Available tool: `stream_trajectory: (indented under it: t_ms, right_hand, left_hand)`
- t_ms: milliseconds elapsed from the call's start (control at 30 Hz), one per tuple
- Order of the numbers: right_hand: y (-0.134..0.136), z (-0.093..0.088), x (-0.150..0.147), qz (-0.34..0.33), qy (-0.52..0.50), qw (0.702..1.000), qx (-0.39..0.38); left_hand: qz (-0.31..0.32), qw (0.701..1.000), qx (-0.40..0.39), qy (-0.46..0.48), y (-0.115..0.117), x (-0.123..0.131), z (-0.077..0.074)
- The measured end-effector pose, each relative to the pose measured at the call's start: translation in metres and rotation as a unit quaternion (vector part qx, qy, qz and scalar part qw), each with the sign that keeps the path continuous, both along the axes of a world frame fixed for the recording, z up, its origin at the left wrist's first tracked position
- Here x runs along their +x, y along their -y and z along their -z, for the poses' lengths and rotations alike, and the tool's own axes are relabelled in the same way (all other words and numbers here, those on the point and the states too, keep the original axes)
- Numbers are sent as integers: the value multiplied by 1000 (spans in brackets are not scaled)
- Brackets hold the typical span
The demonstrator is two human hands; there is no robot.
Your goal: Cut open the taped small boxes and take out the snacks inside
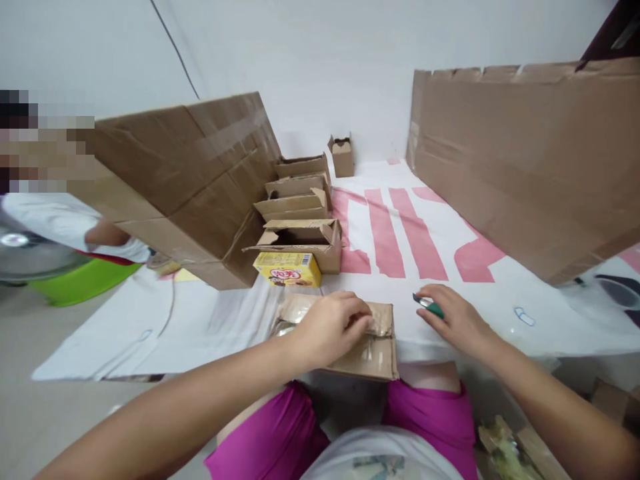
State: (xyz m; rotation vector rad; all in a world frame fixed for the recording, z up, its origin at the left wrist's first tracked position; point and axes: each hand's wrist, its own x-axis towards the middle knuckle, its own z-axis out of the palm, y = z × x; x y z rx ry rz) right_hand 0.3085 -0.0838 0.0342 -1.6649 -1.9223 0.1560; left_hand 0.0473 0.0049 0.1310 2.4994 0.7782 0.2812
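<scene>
A taped cardboard box [367,357] lies at the table's front edge. Over its top rests my left hand [333,327], its fingers curled at the seam between the flaps; whether they pinch anything is hidden. To the right of the box, my right hand [455,320] holds a green cutter [429,305] above the white table cover, its metal tip pointing left. Just behind the taped box stands a yellow printed carton [287,269].
Open brown boxes [305,243] line the left side, beside a large cardboard panel [200,173]. Another panel [530,160] stands right. A small box [342,157] is by the wall. At far left, a person's arm [107,235] shows near a green basin [85,283].
</scene>
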Motion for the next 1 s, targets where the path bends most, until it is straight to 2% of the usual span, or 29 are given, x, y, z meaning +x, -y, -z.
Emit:
stream_trajectory:
  t_ms: [100, 167, 267, 367, 467, 567, 667, 733, 833, 1000]
  right_hand:
    - [2, 21, 21, 61, 145, 980, -122]
    - [3, 33, 26, 76, 205, 962, -166]
    - [2, 46, 27, 82, 228, 955, -171]
    - [-1, 46, 28, 72, 182, 966, -169]
    - [2, 25, 21, -2, 81, 992, -96]
    - [9, -18, 3, -100, 2, 995, -15]
    - [15, -61, -15, -186, 20, 982, -7]
    - [15, -79, -22, -223, 56, 973, -5]
    - [10, -85, -26, -246, 100, 964, -1]
    - [7, -73, -33, -230, 132, 964, 21]
  left_hand:
    - [-46, 998, 49, -15, 11, 5, 10]
    - [-67, 994, 83, -11, 16, 7, 17]
    - [-112, 992, 61, 0, 19, 10, 25]
    - [-150, 988, 25, 16, 21, 11, 26]
    - [-190, 981, 15, 39, 27, 12, 27]
    - [-235, 970, 15, 67, 35, 12, 32]
    - [-260, 959, 19, 108, 41, 11, 40]
    - [-265, 956, 22, 127, 43, 10, 43]
    - [-265, 955, 17, 134, 42, 11, 45]
    - [-258, 955, -11, 147, 38, 11, 43]
